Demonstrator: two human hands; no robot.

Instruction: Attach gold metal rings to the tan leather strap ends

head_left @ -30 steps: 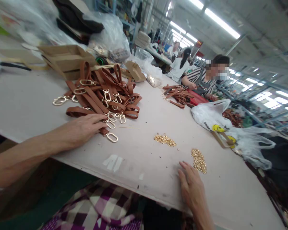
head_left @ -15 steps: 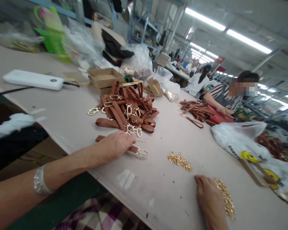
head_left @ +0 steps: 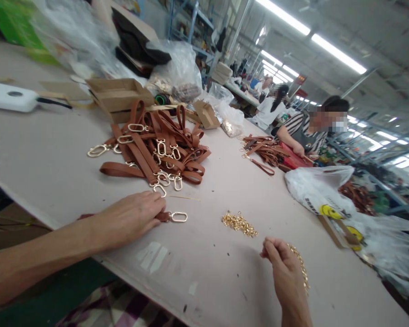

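Observation:
My left hand [head_left: 131, 219] lies over a brown wrist strap [head_left: 163, 216], its fingers closed on it and covering the middle. From the strap's right end a gold clasp [head_left: 179, 217] sticks out flat on the table. My right hand [head_left: 286, 268] is pinched, thumb against forefinger; whatever is between the tips is too small to make out. Just left of it is a pile of small gold metal pieces [head_left: 240, 225]. A second gold pile [head_left: 301, 269] is partly hidden behind that hand. Beyond my left hand, a heap of brown straps [head_left: 163, 150] with gold clasps covers the table.
Cardboard boxes [head_left: 117, 97] and clear plastic bags [head_left: 182, 68] stand behind the heap. A white device [head_left: 10, 96] lies at left. Across the table a co-worker [head_left: 303, 131] handles red material near more brown straps [head_left: 264, 152]. A white plastic bag [head_left: 316, 186] lies at right.
The view has shifted, so the table's things sit further left. My right hand has lifted and turned, showing its thumb-and-finger pinch. My left hand stays on the strap.

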